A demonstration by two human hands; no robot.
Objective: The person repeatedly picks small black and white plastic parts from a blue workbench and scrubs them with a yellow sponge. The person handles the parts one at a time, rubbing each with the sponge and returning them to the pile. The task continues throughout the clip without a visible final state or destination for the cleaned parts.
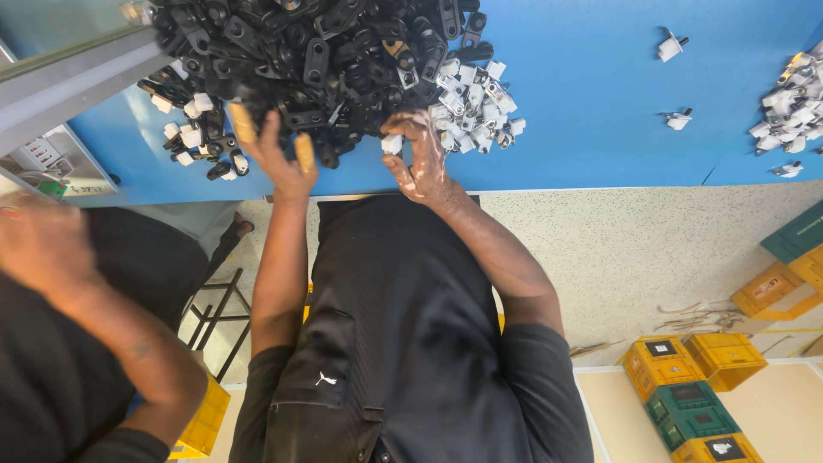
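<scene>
Left hand (283,159), fingers spread, is on the black clip pile (317,60) near the blue table (600,103) edge. Right hand (422,159) pinches a white clip (392,144) beside the white heap (476,107). There's bare blue table to the right. Yellow and green crates (686,399) are stacked on the floor, contents unclear.

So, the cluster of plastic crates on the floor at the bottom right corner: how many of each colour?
Yellow crates: 3
Green crates: 1
Total: 4
</scene>
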